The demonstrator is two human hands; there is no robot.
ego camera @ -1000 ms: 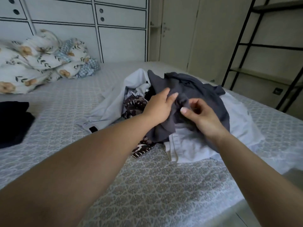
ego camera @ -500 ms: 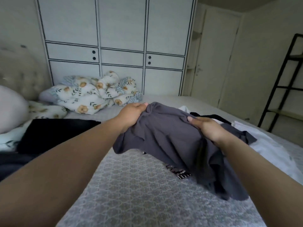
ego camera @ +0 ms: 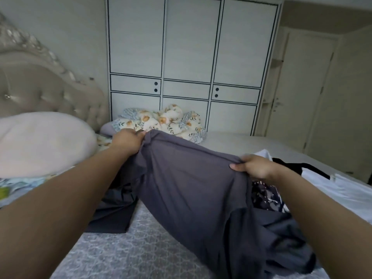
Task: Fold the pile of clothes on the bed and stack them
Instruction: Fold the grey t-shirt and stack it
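A dark grey garment (ego camera: 193, 190) hangs stretched between my two hands above the bed (ego camera: 124, 256). My left hand (ego camera: 126, 140) pinches its upper left edge, and my right hand (ego camera: 253, 167) grips its upper right edge. The lower part of the garment drapes down onto the bed at the right. Behind my right arm lies the rest of the pile: a dark patterned piece (ego camera: 263, 195), a white garment (ego camera: 342, 188) and a black piece (ego camera: 302, 167). A dark folded cloth (ego camera: 112, 214) lies flat under my left forearm.
A pale pillow (ego camera: 40, 143) and a tufted headboard (ego camera: 46, 91) are at the left. A floral duvet (ego camera: 161, 121) is bunched at the far side against a white wardrobe (ego camera: 191, 63). A door (ego camera: 302, 93) stands at the right.
Both hands took the grey garment off the pile, lifted it and pulled apart, spreading it wide. The view has tilted upward and to the left.
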